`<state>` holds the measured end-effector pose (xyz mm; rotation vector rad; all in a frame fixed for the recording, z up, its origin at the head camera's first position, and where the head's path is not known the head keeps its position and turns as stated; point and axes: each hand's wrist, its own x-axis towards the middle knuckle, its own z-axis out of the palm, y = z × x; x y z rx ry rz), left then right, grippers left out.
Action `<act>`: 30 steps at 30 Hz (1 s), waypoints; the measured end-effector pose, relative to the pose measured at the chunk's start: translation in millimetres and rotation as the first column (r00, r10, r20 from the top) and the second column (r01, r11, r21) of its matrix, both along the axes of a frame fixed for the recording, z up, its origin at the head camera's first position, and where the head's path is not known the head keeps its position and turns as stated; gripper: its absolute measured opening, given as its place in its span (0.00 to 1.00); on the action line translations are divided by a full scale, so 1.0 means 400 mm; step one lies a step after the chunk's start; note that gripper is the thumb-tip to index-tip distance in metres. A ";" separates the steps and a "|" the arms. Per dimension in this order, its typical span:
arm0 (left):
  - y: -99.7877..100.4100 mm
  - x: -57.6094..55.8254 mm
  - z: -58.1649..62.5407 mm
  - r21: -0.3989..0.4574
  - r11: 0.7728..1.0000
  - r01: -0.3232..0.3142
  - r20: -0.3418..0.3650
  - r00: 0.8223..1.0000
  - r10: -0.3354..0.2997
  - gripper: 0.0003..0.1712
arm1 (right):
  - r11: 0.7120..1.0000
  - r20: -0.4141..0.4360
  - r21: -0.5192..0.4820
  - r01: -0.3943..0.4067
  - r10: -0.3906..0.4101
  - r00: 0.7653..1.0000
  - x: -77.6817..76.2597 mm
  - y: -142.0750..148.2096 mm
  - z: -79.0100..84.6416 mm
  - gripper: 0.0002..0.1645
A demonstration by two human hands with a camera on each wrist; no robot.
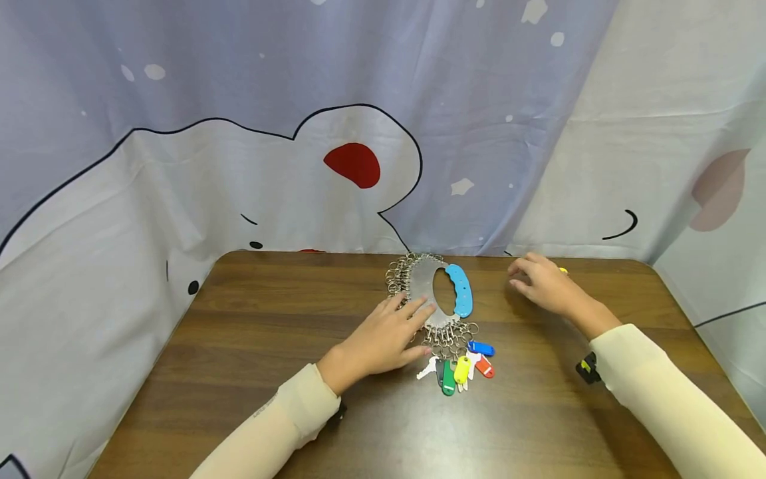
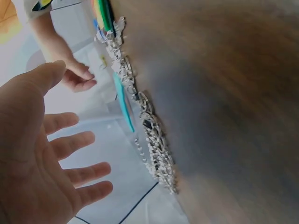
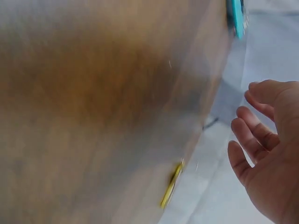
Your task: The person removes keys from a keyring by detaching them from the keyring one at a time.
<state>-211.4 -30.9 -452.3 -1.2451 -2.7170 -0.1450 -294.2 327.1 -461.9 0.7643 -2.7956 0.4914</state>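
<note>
A flat metal key-ring plate (image 1: 423, 283) with a blue grip (image 1: 461, 291) lies on the table, its curved edge hung with several clips and split rings. From its near side hang keys (image 1: 428, 368) and key tags in green (image 1: 448, 379), yellow (image 1: 462, 370), blue (image 1: 481, 348) and red (image 1: 485, 367). My left hand (image 1: 385, 334) is over the plate's left side, fingers spread; the left wrist view shows it holding nothing. To the right, my right hand (image 1: 546, 283) hangs above the table with loosely bent fingers, nothing in them. Beyond it lies a yellow tag (image 3: 172, 185), mostly hidden in the head view.
The brown wooden table (image 1: 269, 319) has rounded far corners. A patterned curtain (image 1: 251, 179) hangs right behind its far edge and along the sides.
</note>
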 end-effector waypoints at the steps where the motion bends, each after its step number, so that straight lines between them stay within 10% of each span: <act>1: 0.000 -0.002 0.002 0.008 1.000 -0.003 0.004 1.000 0.003 0.42 | 1.000 -0.001 -0.011 -0.012 0.012 1.000 0.008 -0.013 -0.001 0.07; 15: 0.028 -0.024 0.014 0.050 0.997 -0.059 0.070 0.996 0.055 0.38 | 0.989 0.136 -0.077 -0.128 0.138 0.981 0.115 -0.154 -0.017 0.07; 30: 0.086 -0.025 0.032 0.053 0.995 -0.084 0.108 0.991 0.078 0.24 | 0.995 0.309 -0.002 0.101 -0.095 0.946 0.171 -0.209 -0.013 0.14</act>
